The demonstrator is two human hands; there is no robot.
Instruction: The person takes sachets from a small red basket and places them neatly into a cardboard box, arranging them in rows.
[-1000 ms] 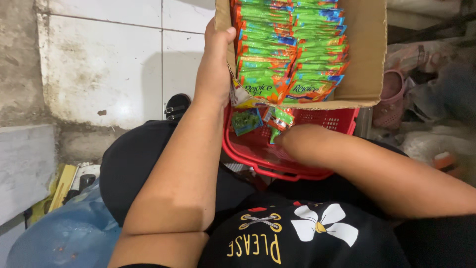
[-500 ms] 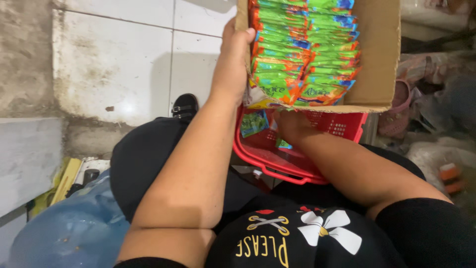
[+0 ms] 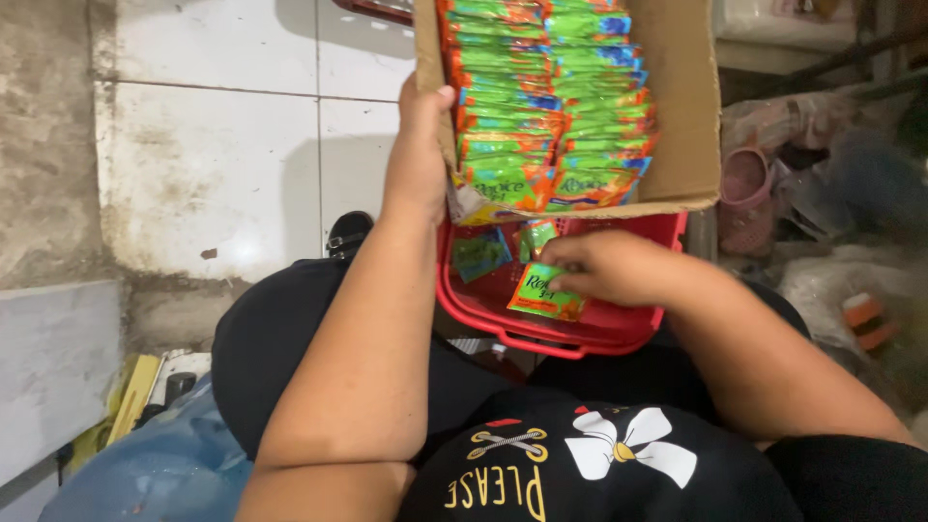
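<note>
My left hand [image 3: 418,155] grips the left wall of a cardboard box [image 3: 688,116] packed with rows of several green and orange sachets [image 3: 551,106]. Below the box a red plastic basket [image 3: 580,338] rests on my lap. Over the basket, my right hand [image 3: 619,266] pinches one green sachet [image 3: 546,292] by its top edge. Two more green sachets [image 3: 481,253] lie inside the basket near its far wall.
A white tiled floor [image 3: 213,164] lies to the left, with a black shoe [image 3: 348,232] on it. A blue plastic bag [image 3: 145,474] sits at the lower left. Bags, a pink cup [image 3: 744,184] and clutter fill the right side.
My right hand has come out from under the box with a green sachet and now holds it over the basket. The left hand keeps its grip on the box.
</note>
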